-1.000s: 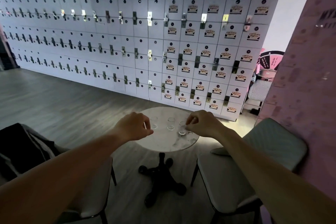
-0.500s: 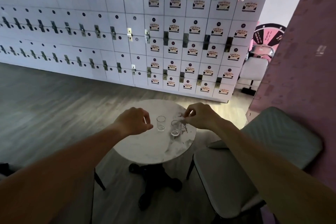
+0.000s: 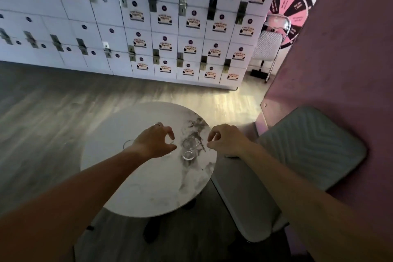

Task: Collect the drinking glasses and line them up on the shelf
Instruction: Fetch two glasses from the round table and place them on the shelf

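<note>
Three clear drinking glasses stand on a round marble table [image 3: 148, 187]. The left glass [image 3: 127, 144] shows only partly behind my left wrist. My left hand [image 3: 153, 142] reaches down over the middle glass [image 3: 172, 142], with thumb and forefinger curled round its rim. The rest of that glass is hidden by the hand. The right glass [image 3: 188, 149] stands free just right of it. My right hand [image 3: 225, 140] hovers to the right of that glass, fingers loosely curled and apart, holding nothing. No shelf is in view.
A grey padded chair [image 3: 297, 155] stands against the table's right side, next to a pink wall [image 3: 350, 59]. White lockers [image 3: 148, 27] line the far wall across a wooden floor. A folding chair [image 3: 269, 47] stands at the back right.
The camera has come closer and tilted down. My left hand has moved right onto the middle glass. My right hand has drawn slightly away to the right of the right glass.
</note>
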